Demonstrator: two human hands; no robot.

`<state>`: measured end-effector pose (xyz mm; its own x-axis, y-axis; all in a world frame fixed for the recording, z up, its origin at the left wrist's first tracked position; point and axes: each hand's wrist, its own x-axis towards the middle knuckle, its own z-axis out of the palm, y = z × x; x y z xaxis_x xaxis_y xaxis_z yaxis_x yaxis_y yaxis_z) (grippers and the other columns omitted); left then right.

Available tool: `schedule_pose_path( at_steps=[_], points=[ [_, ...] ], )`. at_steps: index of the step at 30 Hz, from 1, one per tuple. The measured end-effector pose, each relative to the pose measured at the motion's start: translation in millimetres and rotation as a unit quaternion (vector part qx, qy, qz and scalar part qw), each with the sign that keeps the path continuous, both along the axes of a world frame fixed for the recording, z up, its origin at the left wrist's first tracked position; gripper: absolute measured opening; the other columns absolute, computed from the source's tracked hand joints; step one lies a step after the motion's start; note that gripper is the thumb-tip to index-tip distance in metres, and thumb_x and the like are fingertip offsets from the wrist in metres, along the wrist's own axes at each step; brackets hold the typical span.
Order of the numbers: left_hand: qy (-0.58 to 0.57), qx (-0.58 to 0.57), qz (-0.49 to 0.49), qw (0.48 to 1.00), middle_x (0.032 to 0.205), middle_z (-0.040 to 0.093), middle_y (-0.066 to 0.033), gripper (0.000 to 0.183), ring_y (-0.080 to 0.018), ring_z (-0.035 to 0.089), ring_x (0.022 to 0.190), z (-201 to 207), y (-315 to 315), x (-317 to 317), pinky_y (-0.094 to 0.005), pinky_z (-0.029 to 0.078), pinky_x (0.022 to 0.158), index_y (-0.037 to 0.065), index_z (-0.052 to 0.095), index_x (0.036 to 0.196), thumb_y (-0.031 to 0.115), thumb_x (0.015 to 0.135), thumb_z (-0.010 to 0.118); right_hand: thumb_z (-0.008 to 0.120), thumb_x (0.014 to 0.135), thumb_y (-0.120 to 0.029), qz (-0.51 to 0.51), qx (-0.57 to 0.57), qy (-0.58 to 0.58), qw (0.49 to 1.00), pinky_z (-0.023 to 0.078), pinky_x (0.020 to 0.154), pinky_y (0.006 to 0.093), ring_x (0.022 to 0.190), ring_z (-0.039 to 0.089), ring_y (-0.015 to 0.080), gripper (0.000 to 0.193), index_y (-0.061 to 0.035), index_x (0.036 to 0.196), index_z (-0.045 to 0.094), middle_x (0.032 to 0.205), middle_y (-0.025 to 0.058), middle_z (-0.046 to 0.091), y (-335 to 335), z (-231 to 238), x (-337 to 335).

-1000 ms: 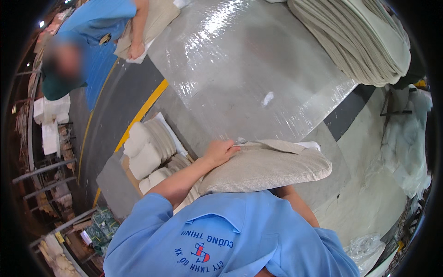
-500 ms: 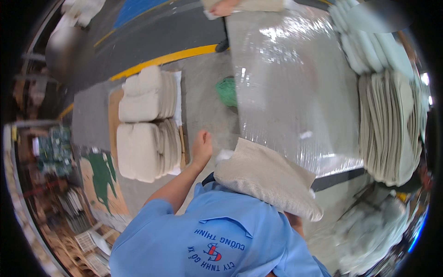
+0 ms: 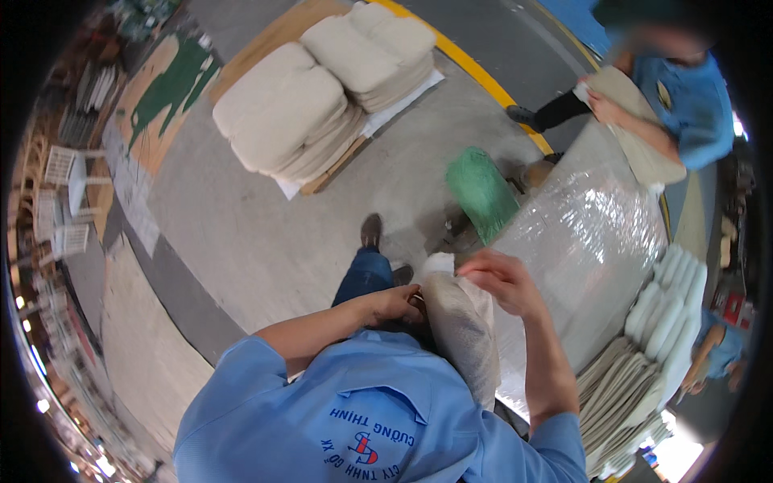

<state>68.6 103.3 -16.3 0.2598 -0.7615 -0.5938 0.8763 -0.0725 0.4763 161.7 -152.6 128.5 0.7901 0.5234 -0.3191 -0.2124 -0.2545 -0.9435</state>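
A beige fabric cushion cover stands on edge against the front of my body, with white filling showing at its far end. On its left side my left hand is closed, fingers curled at the cover's edge; the fingertips are partly hidden. My right hand reaches over from the other side, thumb and fingers pinched at the cover's far right edge by the white filling. The lower part of the cushion is hidden by my shirt and right arm.
Two stacks of beige cushions lie on a low pallet ahead left. The plastic-wrapped table is at my right, beside a green bag. Across it, a co-worker holds another beige cushion. Beige covers and white fillings are piled right.
I have turned to the left, so the cushion stacks now lie ahead. My left hand has come from free air to the cushion, and my right hand has risen to its far end.
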Motion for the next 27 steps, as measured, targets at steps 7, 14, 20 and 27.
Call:
schedule_pose_path(
  at_steps=[7,14,20,27],
  points=[
    [-0.019,0.054,0.002,0.998,0.130,0.067,-0.0081,0.054,-0.0176,0.061,0.112,28.8,-15.9,-3.5,-0.0315,0.048,0.096,0.006,0.057,0.144,0.013,0.091,0.066,0.070,0.091,-0.024,0.409,-0.137,-0.078,0.899,0.052,0.074,0.0389,0.087,0.069,0.0284,0.019,-0.0076,0.095,0.079,0.089,0.0117,0.074,70.4,-36.8,71.0],
    [-0.079,0.007,-0.071,0.994,0.118,0.073,-0.0142,0.051,-0.0233,0.067,0.104,28.2,-26.1,-12.1,-0.0358,0.053,0.090,0.000,0.063,0.137,0.020,0.090,0.065,0.066,0.089,-0.029,0.590,-0.284,0.028,0.756,0.052,0.070,0.0402,0.087,0.068,0.0283,0.024,-0.0089,0.089,0.079,0.076,0.0121,0.071,117.5,-45.4,86.6],
    [-0.117,0.066,-0.009,0.991,0.116,0.074,-0.0130,0.051,-0.0218,0.068,0.099,14.1,-34.5,-24.0,-0.0367,0.054,0.087,0.000,0.063,0.137,0.022,0.091,0.065,0.073,0.091,-0.041,0.348,-0.218,0.101,0.906,0.054,0.083,0.0380,0.097,0.068,0.0245,0.049,-0.0111,0.129,0.067,0.112,0.0152,0.070,83.2,-32.9,76.0],
    [-0.108,-0.042,0.123,0.986,0.112,0.072,-0.0048,0.043,-0.0183,0.068,0.087,-23.3,-52.7,-41.7,-0.0326,0.055,0.076,0.006,0.064,0.136,0.009,0.093,0.064,0.090,0.078,-0.041,0.025,-0.239,0.041,0.970,0.050,0.105,0.0420,0.135,0.054,0.0354,0.108,-0.0095,0.162,0.030,0.156,0.0203,0.043,15.5,96.3,-62.2]
  ],
)
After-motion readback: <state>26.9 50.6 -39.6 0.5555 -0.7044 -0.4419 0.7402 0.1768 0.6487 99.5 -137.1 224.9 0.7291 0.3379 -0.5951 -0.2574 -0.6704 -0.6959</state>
